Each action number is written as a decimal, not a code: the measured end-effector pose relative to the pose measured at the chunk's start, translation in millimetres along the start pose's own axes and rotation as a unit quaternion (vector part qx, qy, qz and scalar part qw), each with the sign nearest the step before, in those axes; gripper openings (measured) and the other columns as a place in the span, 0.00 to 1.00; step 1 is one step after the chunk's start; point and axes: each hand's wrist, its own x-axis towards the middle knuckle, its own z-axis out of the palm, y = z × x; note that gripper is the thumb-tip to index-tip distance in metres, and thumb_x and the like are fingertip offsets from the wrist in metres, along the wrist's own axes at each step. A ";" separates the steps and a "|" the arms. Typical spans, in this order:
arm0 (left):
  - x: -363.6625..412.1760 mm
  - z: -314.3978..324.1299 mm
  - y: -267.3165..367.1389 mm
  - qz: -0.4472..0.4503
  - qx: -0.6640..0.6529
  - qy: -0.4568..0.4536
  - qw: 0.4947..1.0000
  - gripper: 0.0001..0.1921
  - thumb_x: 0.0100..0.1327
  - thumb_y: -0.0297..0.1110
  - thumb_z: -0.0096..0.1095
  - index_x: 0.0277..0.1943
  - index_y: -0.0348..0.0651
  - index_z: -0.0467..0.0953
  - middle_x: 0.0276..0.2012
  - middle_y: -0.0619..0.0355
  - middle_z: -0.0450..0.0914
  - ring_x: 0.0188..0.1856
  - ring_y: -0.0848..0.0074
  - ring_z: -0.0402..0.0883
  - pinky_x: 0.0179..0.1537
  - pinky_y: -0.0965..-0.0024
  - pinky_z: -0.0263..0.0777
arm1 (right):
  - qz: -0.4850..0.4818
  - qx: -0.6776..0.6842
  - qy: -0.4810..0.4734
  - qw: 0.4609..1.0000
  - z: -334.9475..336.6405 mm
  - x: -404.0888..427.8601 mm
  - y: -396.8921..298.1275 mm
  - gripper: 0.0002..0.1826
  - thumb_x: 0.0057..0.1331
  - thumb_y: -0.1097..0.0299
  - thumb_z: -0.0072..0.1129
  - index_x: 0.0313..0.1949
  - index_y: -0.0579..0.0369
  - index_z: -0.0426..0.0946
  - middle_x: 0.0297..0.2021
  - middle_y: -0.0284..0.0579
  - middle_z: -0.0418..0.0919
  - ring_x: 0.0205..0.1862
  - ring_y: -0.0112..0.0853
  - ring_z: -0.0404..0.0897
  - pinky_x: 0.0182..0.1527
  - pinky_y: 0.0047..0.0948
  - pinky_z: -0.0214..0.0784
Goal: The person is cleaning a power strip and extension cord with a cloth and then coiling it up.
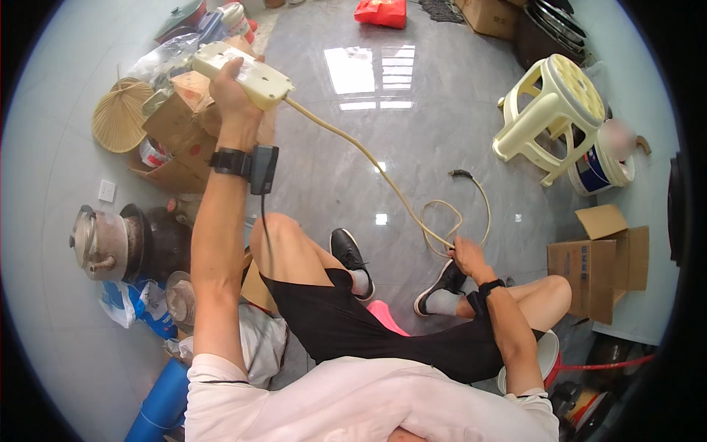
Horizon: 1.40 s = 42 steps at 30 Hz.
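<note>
At the upper left, my left hand [235,91] grips a cream power strip [259,77], its thumb across the casing. From the strip's right end a yellowish cable [359,145] runs slanting down to my right hand [468,257], which is closed around it above my shoe. Beyond that hand the cable lies in a loose loop on the grey tiled floor and ends in a dark plug [460,173]. A black device with a thin lead is strapped to my left wrist.
Cardboard boxes [188,160], a palm-leaf fan [121,115] and a metal kettle [102,243] stand at the left. On the right are a cream plastic stool [544,121], a white bucket [599,171] and an opened carton [585,271]. A red bag [381,13] lies far ahead.
</note>
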 end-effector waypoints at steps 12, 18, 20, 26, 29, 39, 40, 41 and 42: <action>-69.4 59.2 -37.9 -0.066 -0.024 -0.042 0.997 0.24 0.59 0.26 0.54 0.59 0.31 0.61 0.43 0.47 0.73 0.47 0.53 0.79 0.55 0.51 0.73 | 0.041 0.589 -0.022 0.807 -156.2 43.1 -53.6 0.15 0.60 0.77 0.61 0.47 0.64 0.79 0.35 0.40 0.82 0.35 0.24 0.79 0.38 0.22 0.71; -105.6 86.7 -74.5 -0.033 0.007 -0.062 0.998 0.23 0.59 0.29 0.54 0.57 0.34 0.64 0.43 0.47 0.75 0.48 0.51 0.80 0.49 0.48 0.76 | -0.201 0.576 0.170 0.774 -238.3 77.2 -218.1 0.19 0.64 0.68 0.59 0.53 0.63 0.73 0.35 0.50 0.81 0.38 0.34 0.80 0.42 0.29 0.71; -98.4 91.2 -73.0 -0.035 0.006 -0.066 0.997 0.24 0.59 0.29 0.54 0.58 0.33 0.63 0.43 0.46 0.75 0.47 0.51 0.80 0.50 0.48 0.76 | -0.197 0.471 0.243 0.825 -234.0 88.0 -246.2 0.19 0.64 0.63 0.59 0.49 0.65 0.72 0.32 0.61 0.79 0.37 0.46 0.80 0.42 0.37 0.71; -20.8 65.0 -44.0 -0.025 0.038 -0.123 0.991 0.24 0.60 0.28 0.53 0.59 0.30 0.61 0.44 0.43 0.76 0.46 0.52 0.82 0.53 0.50 0.75 | -0.174 0.325 0.275 0.888 -202.5 77.0 -235.3 0.16 0.66 0.60 0.58 0.39 0.62 0.68 0.26 0.64 0.78 0.31 0.61 0.78 0.34 0.53 0.67; -0.2 51.6 -66.0 -0.016 0.067 -0.069 0.995 0.23 0.61 0.28 0.50 0.59 0.29 0.62 0.48 0.41 0.76 0.46 0.52 0.81 0.54 0.47 0.74 | -0.129 0.304 0.186 0.925 -160.4 46.9 -188.5 0.15 0.66 0.60 0.58 0.40 0.60 0.68 0.27 0.62 0.78 0.33 0.61 0.78 0.34 0.53 0.67; 41.7 -142.0 -171.8 -0.206 0.163 0.296 0.918 0.25 0.61 0.34 0.53 0.61 0.41 0.60 0.55 0.46 0.67 0.50 0.58 0.71 0.47 0.52 0.76 | -0.022 0.254 0.014 0.967 -113.3 -7.9 -11.4 0.15 0.64 0.61 0.60 0.44 0.59 0.74 0.30 0.57 0.79 0.32 0.50 0.78 0.37 0.43 0.69; 31.9 -147.2 -189.6 -0.252 0.150 0.321 0.901 0.25 0.63 0.38 0.54 0.61 0.41 0.61 0.57 0.46 0.66 0.52 0.56 0.71 0.49 0.50 0.74 | 0.017 0.282 -0.015 0.959 -115.9 -8.3 -5.0 0.15 0.64 0.61 0.60 0.42 0.60 0.75 0.29 0.54 0.80 0.30 0.42 0.79 0.36 0.40 0.69; 21.7 -151.6 -207.5 -0.295 0.137 0.346 0.880 0.26 0.64 0.41 0.55 0.62 0.41 0.61 0.59 0.46 0.65 0.54 0.54 0.71 0.51 0.48 0.73 | 0.023 0.280 -0.018 0.959 -118.2 -8.8 -2.0 0.15 0.64 0.61 0.60 0.42 0.60 0.75 0.29 0.54 0.80 0.30 0.42 0.79 0.36 0.40 0.69; 15.8 -162.4 -218.9 -0.295 0.137 0.350 0.878 0.26 0.64 0.41 0.55 0.62 0.41 0.61 0.59 0.46 0.65 0.54 0.54 0.71 0.51 0.48 0.73 | 0.051 0.338 0.011 0.940 -128.0 -6.7 -8.0 0.14 0.64 0.62 0.60 0.41 0.61 0.76 0.27 0.47 0.79 0.29 0.34 0.77 0.34 0.35 0.68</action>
